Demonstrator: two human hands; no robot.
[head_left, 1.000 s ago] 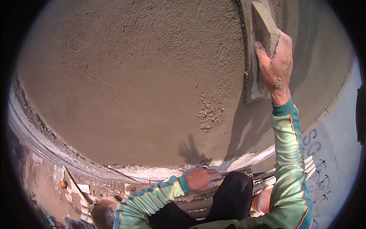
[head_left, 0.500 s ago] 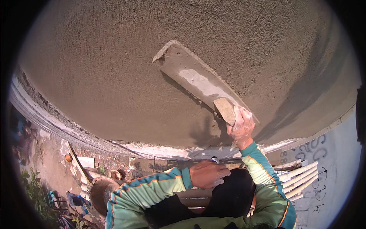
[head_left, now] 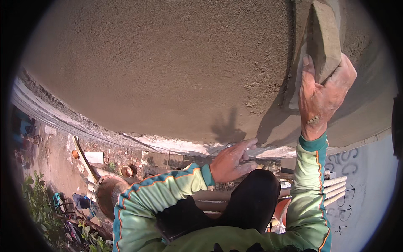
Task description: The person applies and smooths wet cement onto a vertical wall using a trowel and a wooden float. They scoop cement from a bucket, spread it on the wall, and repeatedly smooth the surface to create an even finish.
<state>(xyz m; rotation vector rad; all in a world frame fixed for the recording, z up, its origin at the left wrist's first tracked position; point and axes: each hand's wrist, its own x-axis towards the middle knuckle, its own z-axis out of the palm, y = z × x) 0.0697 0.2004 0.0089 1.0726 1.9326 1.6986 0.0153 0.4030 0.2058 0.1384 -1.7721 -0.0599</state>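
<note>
Fresh grey-brown plaster coats the wall (head_left: 168, 75) in front of me. At the upper right, my right hand (head_left: 322, 92) is closed round the block-shaped handle (head_left: 326, 40) of a plastering float (head_left: 296, 92). The float's long board lies against the plaster, running nearly up and down, its upper end out of view. Rough crumbs of mortar sit along its left side. My left hand (head_left: 234, 161) is held above my knee, just below the wall's lower edge. Its fingers stretch out to the right and hold nothing.
Bamboo poles (head_left: 335, 191) stick out at lower right before a grey painted surface (head_left: 361, 189). A mortar-stained bucket (head_left: 100, 194) stands low on the left, with a leaning plank (head_left: 85, 159) beside it. Leafy plants (head_left: 40, 210) grow at the far lower left.
My right hand has carried the float up and to the right, turning it from slanted to nearly upright. My left hand has risen slightly off my lap, its fingers now stretched out.
</note>
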